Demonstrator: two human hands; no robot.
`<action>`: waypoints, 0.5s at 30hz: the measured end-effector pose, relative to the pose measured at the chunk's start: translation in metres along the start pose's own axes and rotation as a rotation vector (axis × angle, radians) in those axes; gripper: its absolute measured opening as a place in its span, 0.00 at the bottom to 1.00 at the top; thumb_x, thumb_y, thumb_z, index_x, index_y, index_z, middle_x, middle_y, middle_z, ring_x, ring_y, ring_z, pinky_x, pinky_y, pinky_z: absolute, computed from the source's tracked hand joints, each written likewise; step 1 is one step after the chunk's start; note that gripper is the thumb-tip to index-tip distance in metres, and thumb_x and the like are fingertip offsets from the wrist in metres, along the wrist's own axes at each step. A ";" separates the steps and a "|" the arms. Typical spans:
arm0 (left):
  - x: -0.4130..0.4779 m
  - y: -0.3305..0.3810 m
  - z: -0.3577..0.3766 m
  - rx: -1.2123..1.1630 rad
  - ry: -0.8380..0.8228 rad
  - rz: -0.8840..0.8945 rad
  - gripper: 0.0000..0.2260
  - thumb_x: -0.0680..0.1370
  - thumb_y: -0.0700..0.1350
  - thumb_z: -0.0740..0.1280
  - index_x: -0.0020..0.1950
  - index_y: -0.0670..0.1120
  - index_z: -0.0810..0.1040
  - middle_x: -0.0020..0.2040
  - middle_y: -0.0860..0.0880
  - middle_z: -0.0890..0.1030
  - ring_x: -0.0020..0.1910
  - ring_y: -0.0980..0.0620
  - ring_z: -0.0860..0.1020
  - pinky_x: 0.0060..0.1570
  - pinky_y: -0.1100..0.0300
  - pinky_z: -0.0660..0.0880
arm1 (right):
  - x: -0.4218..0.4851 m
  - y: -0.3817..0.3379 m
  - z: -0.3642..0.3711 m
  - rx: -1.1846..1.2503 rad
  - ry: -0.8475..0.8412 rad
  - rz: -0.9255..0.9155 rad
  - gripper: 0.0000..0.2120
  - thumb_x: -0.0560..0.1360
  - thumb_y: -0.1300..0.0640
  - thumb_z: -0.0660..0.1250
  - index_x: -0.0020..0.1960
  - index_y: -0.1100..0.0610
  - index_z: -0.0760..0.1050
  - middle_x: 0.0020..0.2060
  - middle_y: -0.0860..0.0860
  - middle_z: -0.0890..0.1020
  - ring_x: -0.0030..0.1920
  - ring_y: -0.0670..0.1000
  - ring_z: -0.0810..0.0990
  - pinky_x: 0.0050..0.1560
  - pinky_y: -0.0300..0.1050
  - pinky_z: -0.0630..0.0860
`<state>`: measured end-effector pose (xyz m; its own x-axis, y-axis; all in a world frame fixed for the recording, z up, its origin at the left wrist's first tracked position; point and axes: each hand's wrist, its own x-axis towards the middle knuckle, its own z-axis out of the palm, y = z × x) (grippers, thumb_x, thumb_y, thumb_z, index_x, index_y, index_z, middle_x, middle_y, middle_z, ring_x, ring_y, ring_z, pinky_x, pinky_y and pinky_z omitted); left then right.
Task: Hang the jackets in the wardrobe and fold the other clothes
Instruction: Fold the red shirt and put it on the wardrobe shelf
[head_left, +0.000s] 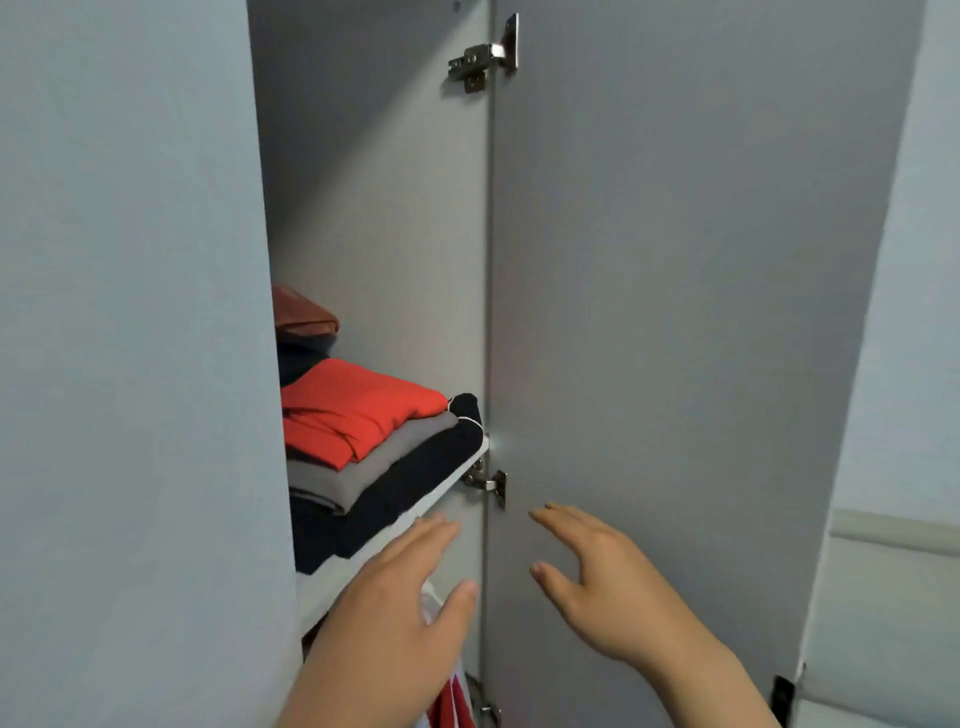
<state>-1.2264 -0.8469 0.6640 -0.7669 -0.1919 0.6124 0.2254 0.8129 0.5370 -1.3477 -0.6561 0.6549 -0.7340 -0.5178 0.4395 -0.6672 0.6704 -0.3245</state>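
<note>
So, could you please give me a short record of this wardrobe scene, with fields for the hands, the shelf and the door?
left hand: open, empty, in front of the white shelf
right hand: open, empty, before the grey wardrobe door, just below a metal hinge
shelf stack: red folded garment on top, grey folded garment under it, black folded garment lowest
behind stack: rust-brown folded item atop a dark garment
below shelf: red and white garment, mostly hidden
hand contact: cannot tell
</note>
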 end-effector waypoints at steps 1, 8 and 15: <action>-0.008 0.002 0.000 0.008 -0.080 0.005 0.23 0.77 0.54 0.68 0.72 0.62 0.69 0.71 0.72 0.61 0.64 0.83 0.52 0.64 0.81 0.48 | -0.013 -0.003 -0.004 -0.008 -0.006 0.023 0.27 0.79 0.45 0.63 0.77 0.45 0.63 0.77 0.44 0.64 0.76 0.43 0.60 0.68 0.26 0.49; -0.042 0.024 0.006 -0.035 -0.342 0.050 0.23 0.79 0.54 0.67 0.74 0.60 0.68 0.76 0.61 0.64 0.74 0.64 0.60 0.70 0.68 0.54 | -0.122 -0.013 -0.048 -0.091 0.019 0.212 0.27 0.80 0.45 0.61 0.78 0.44 0.61 0.76 0.41 0.64 0.76 0.42 0.60 0.70 0.31 0.54; -0.046 0.071 0.059 -0.103 -0.469 0.205 0.23 0.79 0.56 0.64 0.75 0.60 0.66 0.76 0.63 0.62 0.74 0.65 0.59 0.68 0.73 0.50 | -0.205 0.019 -0.087 -0.132 0.056 0.436 0.23 0.80 0.47 0.63 0.74 0.41 0.66 0.67 0.30 0.67 0.71 0.36 0.65 0.60 0.21 0.56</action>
<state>-1.2111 -0.7474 0.6400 -0.8822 0.2514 0.3981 0.4388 0.7453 0.5019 -1.1994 -0.4906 0.6317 -0.9323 -0.1455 0.3310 -0.2732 0.8832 -0.3812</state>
